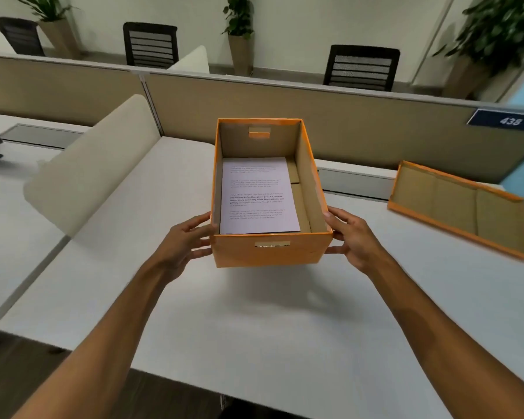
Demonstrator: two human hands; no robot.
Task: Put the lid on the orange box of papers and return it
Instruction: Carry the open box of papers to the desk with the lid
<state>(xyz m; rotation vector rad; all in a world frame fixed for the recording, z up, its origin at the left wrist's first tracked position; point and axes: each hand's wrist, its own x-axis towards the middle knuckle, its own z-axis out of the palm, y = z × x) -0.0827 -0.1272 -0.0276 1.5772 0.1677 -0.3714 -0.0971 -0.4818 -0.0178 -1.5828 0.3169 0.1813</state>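
An open orange box (266,254) sits in the middle of the white desk, with printed papers (259,196) lying flat inside on its left. My left hand (185,244) presses against the box's left side near the front corner. On the opposite side, my right hand (353,237) holds the right front corner. The box seems to be lifted slightly, with a shadow beneath it. The orange lid (463,208) lies upside down on the desk to the right, its brown inside facing up, apart from both hands.
A beige divider panel (97,164) stands to the left of the box. A tan partition wall (345,125) with a blue "438" sign (508,120) runs behind the desk. Black chairs and potted plants stand beyond it. The white desk (254,322) extends toward me.
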